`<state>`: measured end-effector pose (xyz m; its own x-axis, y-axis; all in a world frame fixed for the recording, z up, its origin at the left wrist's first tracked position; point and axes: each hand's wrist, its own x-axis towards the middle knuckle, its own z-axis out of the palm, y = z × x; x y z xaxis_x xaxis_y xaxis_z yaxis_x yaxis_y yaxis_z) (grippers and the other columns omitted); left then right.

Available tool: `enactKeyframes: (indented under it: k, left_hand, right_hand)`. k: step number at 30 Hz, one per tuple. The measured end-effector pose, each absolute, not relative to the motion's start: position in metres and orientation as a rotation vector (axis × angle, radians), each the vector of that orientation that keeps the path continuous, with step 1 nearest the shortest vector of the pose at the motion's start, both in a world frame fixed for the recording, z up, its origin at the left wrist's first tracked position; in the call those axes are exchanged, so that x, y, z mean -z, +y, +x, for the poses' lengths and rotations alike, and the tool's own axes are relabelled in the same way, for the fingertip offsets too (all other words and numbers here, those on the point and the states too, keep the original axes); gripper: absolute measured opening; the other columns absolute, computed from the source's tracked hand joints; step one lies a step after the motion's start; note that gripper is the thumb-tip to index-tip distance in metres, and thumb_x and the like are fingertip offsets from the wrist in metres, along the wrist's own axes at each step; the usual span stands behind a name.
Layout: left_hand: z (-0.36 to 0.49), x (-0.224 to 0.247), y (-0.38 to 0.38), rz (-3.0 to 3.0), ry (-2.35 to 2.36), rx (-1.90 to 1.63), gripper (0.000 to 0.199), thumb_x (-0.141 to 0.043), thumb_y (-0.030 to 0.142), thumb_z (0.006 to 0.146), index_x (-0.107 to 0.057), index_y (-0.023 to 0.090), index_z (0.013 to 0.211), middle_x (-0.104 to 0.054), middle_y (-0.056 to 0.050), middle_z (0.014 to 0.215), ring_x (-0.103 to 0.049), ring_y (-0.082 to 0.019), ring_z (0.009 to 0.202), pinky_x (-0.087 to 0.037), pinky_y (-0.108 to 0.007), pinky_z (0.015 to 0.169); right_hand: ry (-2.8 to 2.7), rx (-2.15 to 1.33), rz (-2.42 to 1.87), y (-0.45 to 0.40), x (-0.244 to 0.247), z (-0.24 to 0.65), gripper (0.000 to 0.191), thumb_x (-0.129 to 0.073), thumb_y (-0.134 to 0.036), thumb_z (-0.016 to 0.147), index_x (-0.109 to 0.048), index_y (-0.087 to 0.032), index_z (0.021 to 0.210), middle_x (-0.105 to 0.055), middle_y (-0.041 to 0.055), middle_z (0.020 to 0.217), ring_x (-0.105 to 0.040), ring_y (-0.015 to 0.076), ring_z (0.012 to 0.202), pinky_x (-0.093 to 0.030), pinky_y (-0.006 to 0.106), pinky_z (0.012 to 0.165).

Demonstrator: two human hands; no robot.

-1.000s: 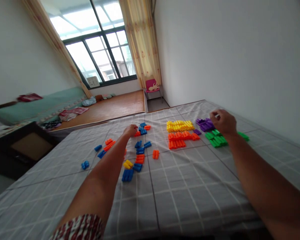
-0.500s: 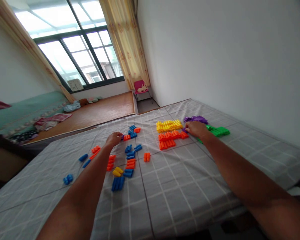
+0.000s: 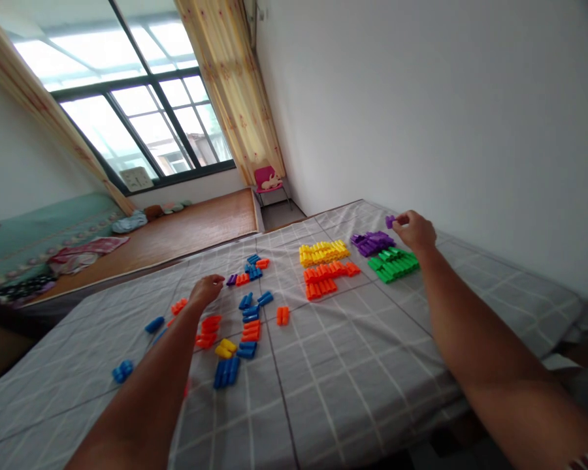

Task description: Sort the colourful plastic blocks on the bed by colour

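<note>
My right hand (image 3: 415, 230) is raised at the far side of the sheet, its fingertips pinching a purple plastic block (image 3: 389, 222). Below it lie a pile of purple blocks (image 3: 372, 243) and, nearer me, a patch of green blocks (image 3: 394, 263). My left hand (image 3: 207, 289) hovers with loosely bent fingers, holding nothing I can see. Just right of its fingertips, a small purple block (image 3: 232, 280) lies against an orange block (image 3: 243, 279). Blue blocks (image 3: 253, 272) adjoin that group. My left forearm hides some pieces.
Yellow blocks (image 3: 323, 252) and orange blocks (image 3: 321, 282) form patches at centre right. More blue, orange and yellow pieces are scattered at left on the grey checked sheet (image 3: 343, 372). A white wall (image 3: 421, 117) borders the right; a pink chair (image 3: 264, 176) stands beyond.
My right hand has moved right and up from beside the purple pile, now with a purple block. My left hand has drawn back left from the small purple block, which lies on the sheet.
</note>
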<state>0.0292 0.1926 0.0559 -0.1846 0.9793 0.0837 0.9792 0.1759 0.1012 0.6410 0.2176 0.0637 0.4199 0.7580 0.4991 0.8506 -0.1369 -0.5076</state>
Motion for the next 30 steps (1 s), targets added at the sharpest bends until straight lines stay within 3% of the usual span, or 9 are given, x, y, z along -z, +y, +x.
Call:
enactKeyframes:
  k: [10, 15, 20, 25, 30]
  left_hand:
    - [0.002, -0.050, 0.181, 1.963, 2.392, -0.314, 0.035, -0.051, 0.025, 0.080, -0.072, 0.020, 0.107, -0.073, -0.006, 0.108, -0.067, -0.021, 0.098, -0.051, -0.028, 0.085]
    - [-0.017, -0.049, 0.173, 1.916, 2.389, -0.301, 0.037, -0.050, 0.025, 0.081, -0.071, 0.020, 0.111, -0.072, -0.005, 0.110, -0.067, -0.019, 0.097, -0.051, -0.026, 0.086]
    - [0.002, -0.061, 0.169, 1.981, 2.369, -0.399, 0.036, -0.052, 0.021, 0.080, -0.072, 0.022, 0.110, -0.072, -0.003, 0.110, -0.066, -0.018, 0.101, -0.048, -0.025, 0.093]
    - [0.037, -0.062, 0.184, 2.073, 2.223, -0.320, 0.043, -0.051, 0.014, 0.078, -0.068, 0.022, 0.117, -0.071, -0.004, 0.113, -0.062, -0.019, 0.109, -0.046, -0.026, 0.098]
    - [0.054, -0.054, 0.189, 2.252, 1.956, -0.178, 0.047, -0.057, 0.013, 0.073, -0.066, 0.022, 0.118, -0.069, -0.004, 0.112, -0.061, -0.020, 0.108, -0.046, -0.028, 0.097]
  right_hand:
    - [-1.665, -0.064, -2.267, 0.259, -0.074, 0.628, 0.029, -0.062, -0.033, 0.073, -0.074, -0.023, 0.097, -0.072, 0.0111, 0.098, -0.067, 0.0249, 0.088, -0.049, 0.032, 0.071]
    - [-1.720, 0.046, -2.263, 0.250, -0.088, 0.626, 0.029, -0.055, -0.032, 0.079, -0.075, -0.020, 0.095, -0.072, 0.0134, 0.096, -0.067, 0.0254, 0.086, -0.047, 0.032, 0.068]
    - [-1.891, 0.199, -1.802, 0.219, -0.108, 0.549, 0.032, -0.050, -0.040, 0.085, -0.071, -0.019, 0.098, -0.073, 0.0104, 0.093, -0.065, 0.0224, 0.077, -0.044, 0.030, 0.065]
    - [-2.321, -0.088, -1.253, 0.159, -0.093, 0.434, 0.027, -0.050, -0.040, 0.087, -0.070, -0.023, 0.091, -0.072, 0.0031, 0.082, -0.063, 0.0156, 0.068, -0.041, 0.025, 0.062]
    - [-2.458, -0.200, -1.173, 0.138, -0.077, 0.379, 0.025, -0.050, -0.036, 0.088, -0.070, -0.022, 0.091, -0.072, 0.0026, 0.080, -0.062, 0.0148, 0.068, -0.039, 0.024, 0.061]
